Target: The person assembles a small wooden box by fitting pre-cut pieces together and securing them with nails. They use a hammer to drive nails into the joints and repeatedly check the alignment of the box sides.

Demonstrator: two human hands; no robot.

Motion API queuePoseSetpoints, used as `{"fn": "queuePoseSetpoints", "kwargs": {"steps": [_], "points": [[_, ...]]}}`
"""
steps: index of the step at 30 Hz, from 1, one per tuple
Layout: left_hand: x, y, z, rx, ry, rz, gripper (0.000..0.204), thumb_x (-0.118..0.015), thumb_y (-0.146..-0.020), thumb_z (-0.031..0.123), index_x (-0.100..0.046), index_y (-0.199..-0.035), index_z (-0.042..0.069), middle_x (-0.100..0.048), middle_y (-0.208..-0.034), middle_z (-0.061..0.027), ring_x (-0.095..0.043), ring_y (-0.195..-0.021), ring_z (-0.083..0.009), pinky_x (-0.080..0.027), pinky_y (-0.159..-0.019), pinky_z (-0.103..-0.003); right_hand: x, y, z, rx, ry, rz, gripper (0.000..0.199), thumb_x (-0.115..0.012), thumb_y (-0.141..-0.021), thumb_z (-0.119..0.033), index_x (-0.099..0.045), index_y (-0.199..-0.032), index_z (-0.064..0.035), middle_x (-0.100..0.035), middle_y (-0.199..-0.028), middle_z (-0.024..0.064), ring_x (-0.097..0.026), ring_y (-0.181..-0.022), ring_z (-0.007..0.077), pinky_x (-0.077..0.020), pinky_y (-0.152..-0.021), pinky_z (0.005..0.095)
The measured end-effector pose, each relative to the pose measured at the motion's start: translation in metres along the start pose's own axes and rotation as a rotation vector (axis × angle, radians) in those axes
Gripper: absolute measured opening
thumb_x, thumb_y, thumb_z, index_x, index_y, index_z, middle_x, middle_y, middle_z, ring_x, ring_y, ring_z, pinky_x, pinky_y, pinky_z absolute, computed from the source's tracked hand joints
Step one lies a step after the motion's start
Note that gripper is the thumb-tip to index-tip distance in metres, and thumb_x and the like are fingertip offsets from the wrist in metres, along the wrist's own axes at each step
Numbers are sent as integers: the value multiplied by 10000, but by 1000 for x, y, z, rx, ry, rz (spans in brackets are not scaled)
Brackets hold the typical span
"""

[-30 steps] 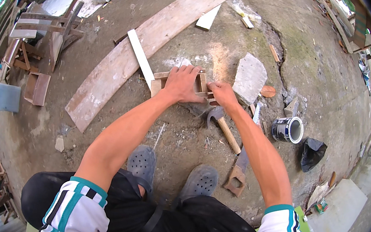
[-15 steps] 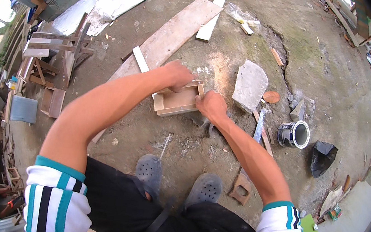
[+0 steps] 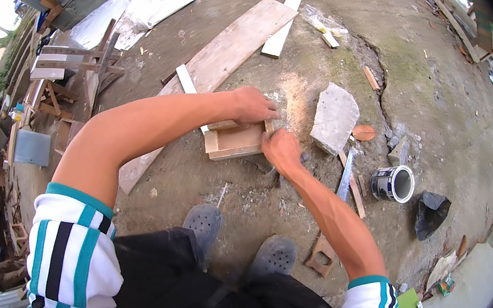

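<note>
A shallow, open-topped wooden box [image 3: 235, 152] of pale boards sits tilted in front of me, above the ground near my feet. My left hand [image 3: 255, 106] reaches over its far side, fingers together and bent down at the far right corner; the forearm covers part of the far wall. At the right end, my right hand [image 3: 282, 150] is closed around the end board, thumb toward the inside. What supports the box from below is mostly hidden. A small dark thing shows beside my right hand, too little of it visible to name.
A long plank [image 3: 229, 44] and white strips lie beyond the box. To the right are a broken concrete slab [image 3: 335, 119], a handsaw [image 3: 346, 175], an open paint can [image 3: 392, 183] and a black plastic bag [image 3: 431, 215]. A wooden sawhorse-like frame [image 3: 79, 66] stands left.
My left hand has moved right along the far side to the box's far right corner, its fingers now reaching farther out. My right hand keeps its grip on the right end.
</note>
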State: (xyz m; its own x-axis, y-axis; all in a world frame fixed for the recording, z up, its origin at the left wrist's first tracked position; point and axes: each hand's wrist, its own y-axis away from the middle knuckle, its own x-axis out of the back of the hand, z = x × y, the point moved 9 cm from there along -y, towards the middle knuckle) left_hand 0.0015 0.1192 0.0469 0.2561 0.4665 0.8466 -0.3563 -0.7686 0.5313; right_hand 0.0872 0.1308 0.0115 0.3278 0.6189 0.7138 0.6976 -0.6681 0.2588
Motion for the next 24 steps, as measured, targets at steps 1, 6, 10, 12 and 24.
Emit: {"fn": "queuePoseSetpoints", "kwargs": {"steps": [1,6,10,12,24], "points": [[2,-4,-3,41,54,-12,750,-780,-802,193,-467,-1484,170,-600,-1369,-71,-658,-1147,-299,-548,-939,-453,0,-2,1,-3,3,13,486,-583,-938,-360,-701,-878,108,-695,-901,349,-690,-893,506,-547,-846,555],[-11,-19,-19,93,316,46,661,-796,-776,191,-558,-1392,158,-654,-1254,-99,-662,-1118,-318,-550,-918,-450,-2,-1,-6,-28,112,20,412,-554,-941,-285,-714,-907,92,-701,-885,338,-703,-853,499,-570,-788,541],[-32,-25,-26,50,517,121,497,-790,-771,214,-642,-1238,129,-698,-1097,-120,-672,-1041,-332,-539,-878,-447,-2,-1,-6,-54,107,10,386,-585,-920,-275,-716,-903,87,-701,-887,333,-705,-850,488,-568,-784,541],[-36,-23,-31,28,599,205,441,-788,-773,236,-660,-1176,112,-706,-1037,-128,-675,-1008,-334,-532,-860,-447,-3,0,-7,-85,125,21,376,-602,-905,-274,-718,-903,85,-702,-893,331,-708,-852,480,-568,-789,538],[-49,-10,-40,202,646,371,369,-795,-747,291,-705,-1046,94,-725,-995,-167,-687,-972,-368,-542,-829,-457,-1,-11,2,-192,231,-29,326,-691,-842,-285,-730,-944,22,-720,-981,279,-702,-956,450,-550,-850,530]]}}
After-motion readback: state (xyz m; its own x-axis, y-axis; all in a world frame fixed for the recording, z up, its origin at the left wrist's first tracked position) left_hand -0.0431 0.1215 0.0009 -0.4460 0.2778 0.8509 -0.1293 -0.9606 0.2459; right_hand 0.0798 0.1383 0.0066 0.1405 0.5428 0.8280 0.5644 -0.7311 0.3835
